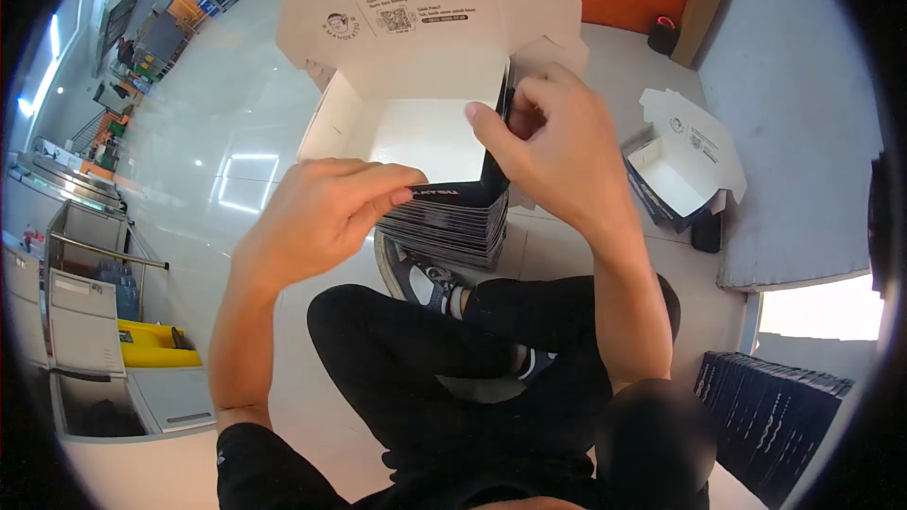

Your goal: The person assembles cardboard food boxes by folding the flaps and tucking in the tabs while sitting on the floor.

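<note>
A paper food box [430, 137], white inside and black outside, stands partly folded in front of me with its wide printed lid [491, 28] raised at the back. Beneath it is a tall stack of flat dark cartons [444, 236]. My left hand [316, 212] pinches the top edge of the box's front wall, thumb and fingers together. With my right hand [557, 146] I grip the right wall near the front corner, the thumb over the inner side and the fingers curled outside. The fingertips of the right hand are partly hidden behind that wall.
To the right on the tiled floor sits another open box [671, 175] beside a grey wall [794, 132]. More dark flat cartons [775, 416] stand in a row at the lower right. Cabinets [90, 312] and a yellow object [156, 345] are at the left. My crossed legs [416, 349] lie close below the stack.
</note>
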`<state>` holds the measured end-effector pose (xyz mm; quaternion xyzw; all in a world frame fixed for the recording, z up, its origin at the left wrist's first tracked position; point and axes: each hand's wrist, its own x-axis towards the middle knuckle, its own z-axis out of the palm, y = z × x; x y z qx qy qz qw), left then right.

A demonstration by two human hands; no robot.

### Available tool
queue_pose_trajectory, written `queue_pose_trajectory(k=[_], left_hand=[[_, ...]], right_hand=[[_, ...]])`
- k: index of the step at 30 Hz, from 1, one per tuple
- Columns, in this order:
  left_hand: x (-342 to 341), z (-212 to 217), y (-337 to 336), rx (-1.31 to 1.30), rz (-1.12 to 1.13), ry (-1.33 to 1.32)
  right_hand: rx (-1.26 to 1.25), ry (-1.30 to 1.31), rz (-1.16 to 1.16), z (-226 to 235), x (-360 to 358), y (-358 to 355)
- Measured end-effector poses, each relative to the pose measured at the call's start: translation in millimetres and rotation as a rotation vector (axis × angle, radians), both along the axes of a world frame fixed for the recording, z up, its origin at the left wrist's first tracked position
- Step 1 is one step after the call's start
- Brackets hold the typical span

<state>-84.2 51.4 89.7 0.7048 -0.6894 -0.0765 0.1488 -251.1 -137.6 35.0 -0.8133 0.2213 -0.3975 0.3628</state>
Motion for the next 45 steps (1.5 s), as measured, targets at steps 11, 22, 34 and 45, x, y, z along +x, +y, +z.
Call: queue_pose_trajectory(k=[11, 22, 34, 45], left_hand=[[-10.1, -4.5, -13.3, -0.08, -0.077, -0.157], [44.0, -10.0, -23.6, -0.505, 0.397, -0.161], [77.7, -16.4, -60.0, 0.1, 0.633, -0.145], [73.5, -24.9, -72.2, -0.073, 0.724, -0.041]], right_hand=[[0.017, 0.168, 0.024, -4.4, -1.3, -2.3], [-0.154, 0.356, -0.142, 15.5, -10.3, 7.9], [0.096, 0.504, -0.124, 19.8, 5.4, 13.2], [0.137, 0.489, -0.208, 12.6, 8.3, 18.6]])
